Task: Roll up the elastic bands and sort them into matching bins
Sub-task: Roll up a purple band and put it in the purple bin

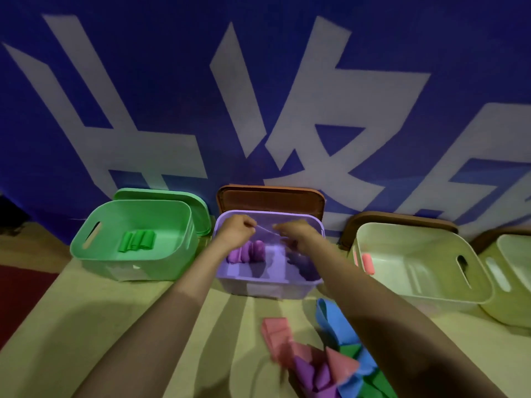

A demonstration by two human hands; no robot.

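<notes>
Item 1, nearest me: loose pile [321, 366] of unrolled bands on the table, pink, purple, blue and green overlapping, lying by my right forearm.

Item 2: left hand [235, 231] and right hand [296, 234], held apart over the purple bin [267, 288]. Both have fingers curled and pinch one end each of a thin strand [265, 229]. I take it for a purple band seen edge-on, though it is too fine to be sure. Its long axis runs left to right across the bin's width, so the bin lies straight below both hands.

Item 3: purple rolls [247, 251] on the bin floor, under the left hand, which is the nearer one. A darker shape under the right hand is unclear.

Item 4: green bin [129, 271] to the left, holding green rolls [138, 239].

Item 5: pale bin [425, 294] to the right, with a pink roll [367, 262] at its left wall.

Item 6, farthest: blue banner [258, 81].
</notes>
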